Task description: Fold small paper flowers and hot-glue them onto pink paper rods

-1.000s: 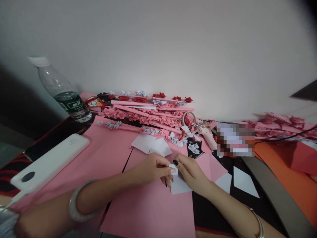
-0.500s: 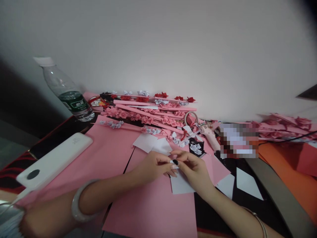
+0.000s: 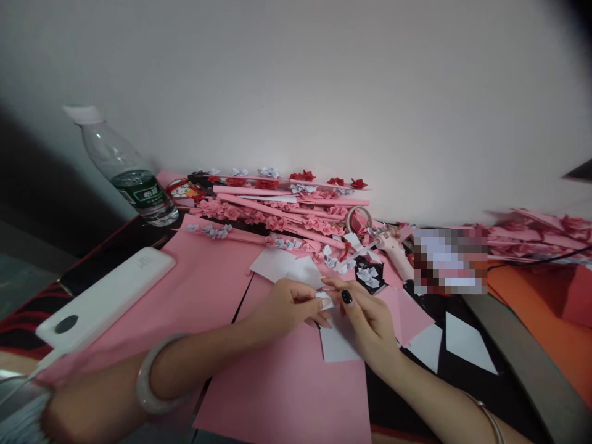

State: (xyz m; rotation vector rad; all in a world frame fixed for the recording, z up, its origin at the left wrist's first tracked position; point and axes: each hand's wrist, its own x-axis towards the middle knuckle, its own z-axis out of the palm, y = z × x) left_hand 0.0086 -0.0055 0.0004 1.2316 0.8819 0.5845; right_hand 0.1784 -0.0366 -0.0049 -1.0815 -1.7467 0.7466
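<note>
The small folded piece of bright white paper (image 3: 326, 301) sits between the two bare hands, over the far left corner of the flat white paper sheet (image 3: 338, 346), though its height above that sheet is hard to judge. The left hand (image 3: 289, 306) is the nearer one: its grip pinches the piece, with the thumb across the near face and fingers tucked behind and below. The piece lies at the right end of that grip, pointing toward the right hand (image 3: 370, 319), and its longer side seems to run crosswise — from one thumb to the other — but fingers cover too much to be sure.

The right grip is half curled just beside the piece, its dark-nailed thumb near the piece's right end and its index fingertip reaching past the far side; whether it pinches the paper or merely hovers close, I cannot tell. The right hand also covers the right part of the flat white paper sheet.

That sheet rests partly on the large pink rectangular paper (image 3: 287, 394). To its right, a matte pink paper square (image 3: 413, 314) lies on the desk (image 3: 391, 404); beyond it, farther right, is the pale pink glue gun (image 3: 393, 251) — well apart from both hands.
</note>
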